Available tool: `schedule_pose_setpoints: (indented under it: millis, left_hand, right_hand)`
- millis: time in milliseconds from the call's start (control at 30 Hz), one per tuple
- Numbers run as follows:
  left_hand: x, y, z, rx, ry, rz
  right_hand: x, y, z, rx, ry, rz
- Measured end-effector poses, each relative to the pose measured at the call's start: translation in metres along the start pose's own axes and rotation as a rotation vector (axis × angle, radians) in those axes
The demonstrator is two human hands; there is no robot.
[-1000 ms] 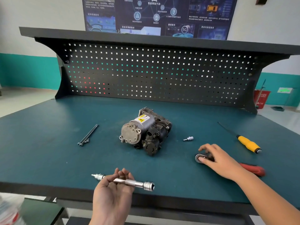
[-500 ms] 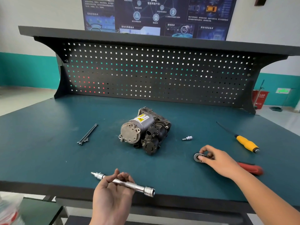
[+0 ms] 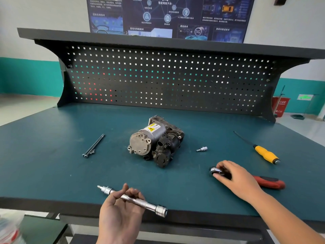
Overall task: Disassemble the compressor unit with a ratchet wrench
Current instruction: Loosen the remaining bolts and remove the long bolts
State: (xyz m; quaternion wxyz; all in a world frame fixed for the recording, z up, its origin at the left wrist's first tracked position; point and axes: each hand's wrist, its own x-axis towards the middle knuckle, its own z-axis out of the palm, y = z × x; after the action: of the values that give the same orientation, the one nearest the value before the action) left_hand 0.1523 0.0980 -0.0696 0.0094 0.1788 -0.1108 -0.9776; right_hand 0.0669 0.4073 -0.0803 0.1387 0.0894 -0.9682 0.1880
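Nearest me, at the front edge of the counter (image 3: 52, 169), the left hand (image 3: 119, 213) lies palm up with its fingers curled round an extension bar (image 3: 139, 202). The bar's bit end points left and its open socket end points right, toward the other hand. I'd say it is held that way so the socket end can meet the wrench's drive.

Well apart from it, the right hand (image 3: 235, 178) has its fingers clamped on the head of the ratchet wrench (image 3: 270, 183), whose red handle lies flat on the counter. Gripping the head rather than the handle suggests fitting the tool together, not turning it.

Farther back, the compressor unit (image 3: 155, 141) sits mid-counter, touched by neither hand, with its round end cap facing the person. A spare bit socket (image 3: 202, 149) lies to its right. Two long bolts (image 3: 94, 146) are parked well to its left, probably already drawn out. A yellow screwdriver (image 3: 265, 154) lies at the far right. The pegboard (image 3: 167, 80) rises behind everything.
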Motion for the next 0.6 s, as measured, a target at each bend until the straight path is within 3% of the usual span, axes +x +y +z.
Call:
schedule_pose_setpoints:
  millis: [200,333,500,600]
  left_hand:
    - [0.001,-0.003,0.000,0.018,0.006,0.005]
    - [-0.001,-0.005,0.001,0.050,-0.005,-0.003]
    - [-0.009,-0.013,0.013,-0.036,-0.076,-0.019]
    - [-0.019,-0.011,0.030,-0.211,-0.162,-0.077]
  right_hand:
    - [-0.002,-0.002,-0.001,0.062,-0.008,-0.028]
    - [-0.018,-0.022,-0.010,0.145,0.010,-0.157]
    - [-0.052,-0.096,-0.026,0.549,0.203,-0.401]
    - [-0.080,-0.134,-0.036,0.983,0.153,-0.354]
